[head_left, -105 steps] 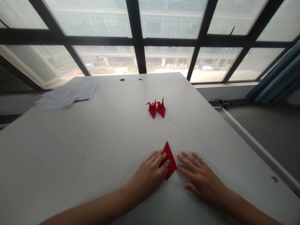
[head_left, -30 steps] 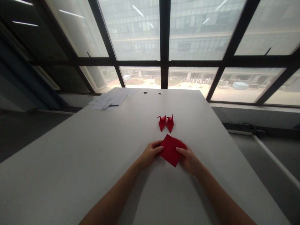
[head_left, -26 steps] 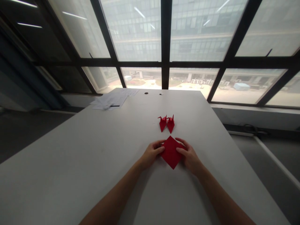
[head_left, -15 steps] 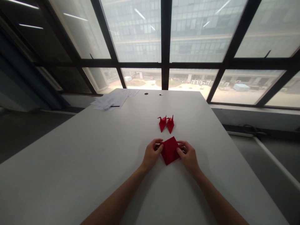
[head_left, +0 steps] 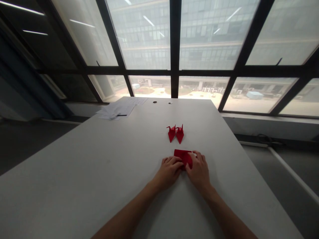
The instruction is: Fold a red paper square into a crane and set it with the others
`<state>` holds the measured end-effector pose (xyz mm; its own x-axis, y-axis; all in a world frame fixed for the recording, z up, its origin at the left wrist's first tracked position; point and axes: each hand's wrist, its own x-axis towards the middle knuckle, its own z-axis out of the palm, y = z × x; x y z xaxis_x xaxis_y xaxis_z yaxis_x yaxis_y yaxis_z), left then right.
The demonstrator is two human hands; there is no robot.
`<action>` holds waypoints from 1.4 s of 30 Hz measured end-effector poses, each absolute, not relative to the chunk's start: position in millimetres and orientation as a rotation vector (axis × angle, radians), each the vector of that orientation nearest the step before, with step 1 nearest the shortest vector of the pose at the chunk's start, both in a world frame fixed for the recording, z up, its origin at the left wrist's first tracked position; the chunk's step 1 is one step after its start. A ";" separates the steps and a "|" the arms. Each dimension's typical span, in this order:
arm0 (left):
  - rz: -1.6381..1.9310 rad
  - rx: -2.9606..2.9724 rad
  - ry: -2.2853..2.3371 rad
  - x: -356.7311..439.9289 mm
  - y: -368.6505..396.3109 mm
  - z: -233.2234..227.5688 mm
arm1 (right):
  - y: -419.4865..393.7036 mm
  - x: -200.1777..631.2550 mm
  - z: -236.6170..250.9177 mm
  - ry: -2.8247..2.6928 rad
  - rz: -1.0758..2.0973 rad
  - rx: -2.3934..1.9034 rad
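Observation:
A folded square of red origami paper (head_left: pixel 183 154) lies on the white table between my hands, one edge facing the windows. My left hand (head_left: pixel 169 170) grips its near left part, and the fingers cover that corner. On the right side, my right hand (head_left: pixel 199 168) has its thumb and fingers curled round the paper's edge. Just beyond the paper stand two red paper cranes, a left one (head_left: pixel 171 134) and a right one (head_left: pixel 179 135), side by side and touching or nearly so.
Loose white sheets (head_left: pixel 122 108) with a dark pen-like strip (head_left: pixel 121 115) lie at the table's far left. Two small round holes sit near the far edge of the white table (head_left: pixel 99 172). Large windows with dark frames (head_left: pixel 174 49) rise behind it.
The red paper has turned from a diamond position to lie with an edge facing the windows. My left hand has moved right and further over it; the right hand stays at its right side.

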<state>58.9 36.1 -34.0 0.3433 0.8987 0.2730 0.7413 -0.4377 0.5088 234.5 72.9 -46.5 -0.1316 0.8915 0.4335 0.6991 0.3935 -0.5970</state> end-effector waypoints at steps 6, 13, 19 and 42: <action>0.772 2.260 1.528 53.5 39.5 -31.4 | 68.7 237.3 -37.4 -2.117 0.290 -1.395; 0.851 2.204 1.438 49.5 43.0 -38.9 | 68.3 249.0 -31.6 -2.188 0.328 -1.509; 0.818 2.226 1.257 46.9 42.9 -38.2 | 82.4 270.4 -27.5 -2.264 0.502 -1.283; 0.934 2.015 1.186 46.3 45.0 -31.8 | 94.4 289.1 -43.9 -2.212 0.586 -0.987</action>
